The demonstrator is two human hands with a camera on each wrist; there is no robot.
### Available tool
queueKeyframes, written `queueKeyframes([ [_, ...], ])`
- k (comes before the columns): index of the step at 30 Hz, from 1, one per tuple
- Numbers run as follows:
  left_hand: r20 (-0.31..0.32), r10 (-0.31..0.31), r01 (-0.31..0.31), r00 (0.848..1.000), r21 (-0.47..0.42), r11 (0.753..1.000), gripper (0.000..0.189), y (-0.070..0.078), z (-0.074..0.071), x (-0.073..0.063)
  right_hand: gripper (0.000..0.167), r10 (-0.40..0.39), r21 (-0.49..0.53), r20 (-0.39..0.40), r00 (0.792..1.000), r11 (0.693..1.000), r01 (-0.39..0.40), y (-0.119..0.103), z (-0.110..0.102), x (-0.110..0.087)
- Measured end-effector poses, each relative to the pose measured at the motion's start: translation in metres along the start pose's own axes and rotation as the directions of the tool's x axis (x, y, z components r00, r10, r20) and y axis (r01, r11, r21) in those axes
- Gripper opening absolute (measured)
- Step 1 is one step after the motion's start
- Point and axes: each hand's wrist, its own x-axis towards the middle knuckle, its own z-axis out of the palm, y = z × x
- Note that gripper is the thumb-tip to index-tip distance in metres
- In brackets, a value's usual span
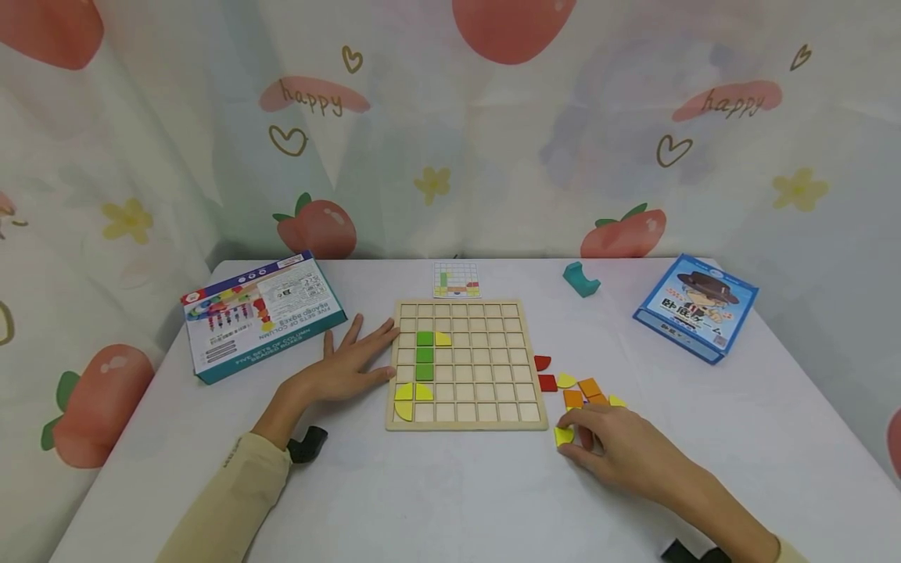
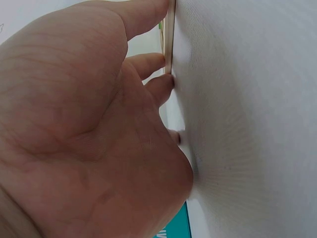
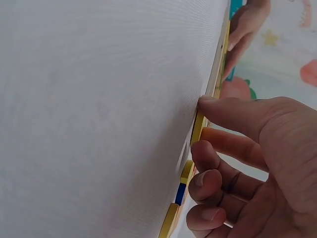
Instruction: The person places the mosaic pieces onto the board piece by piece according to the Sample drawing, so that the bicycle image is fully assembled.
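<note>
A wooden grid board (image 1: 467, 428) lies flat on the table. On its left part sit three green square tiles (image 1: 425, 354) and several yellow rounded tiles (image 1: 403, 410). My left hand (image 1: 345, 367) has its fingers spread, thumb and fingertips touching the board's left edge. Off the board's lower right corner, my right hand (image 1: 626, 450) pinches a yellow tile (image 1: 564, 436) between thumb and index finger. In the right wrist view that yellow tile (image 3: 197, 130) stays close to the cloth, the other fingers curled beside it. Orange tiles (image 1: 590, 388) lie just beyond the right hand, partly hidden by it.
Red tiles (image 1: 547, 383) and another yellow tile (image 1: 566, 381) lie right of the board; a blue tile (image 3: 181, 194) shows in the right wrist view. Behind the board is a printed pattern card (image 1: 456, 281). A teal curved block (image 1: 581, 280), a blue box (image 1: 697, 309) and a larger box (image 1: 263, 317) stand around.
</note>
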Motion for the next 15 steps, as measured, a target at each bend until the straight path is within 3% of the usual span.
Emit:
queueKeyframes([
  [15,-0.002,0.001,-0.001,1.000,0.008,1.000,0.076,0.002,0.000,0.000,0.025,-0.073,0.021,0.006,0.997,0.997,0.073,-0.012,-0.002,0.005],
])
